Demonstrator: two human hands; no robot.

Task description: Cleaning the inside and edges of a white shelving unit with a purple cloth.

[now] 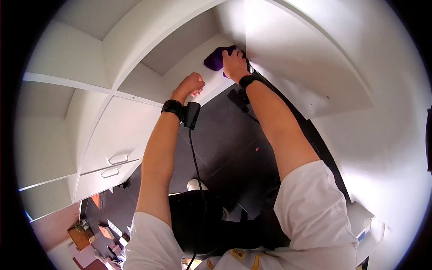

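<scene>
A crumpled purple cloth lies on the white shelf board, close to its back right corner. My right hand is on the cloth with bent fingers, and part of the fabric shows below the palm. Nearer the cabinet's left side, my left hand hovers at the shelf board with its fingers curled in. Nothing is visible inside that hand. Its palm side is partly hidden.
A white cabinet door with a metal handle stands at left, beside open shelf compartments. On the right is a white panel. Each wrist wears a black strapped device with a cable. Dark floor tiles lie below.
</scene>
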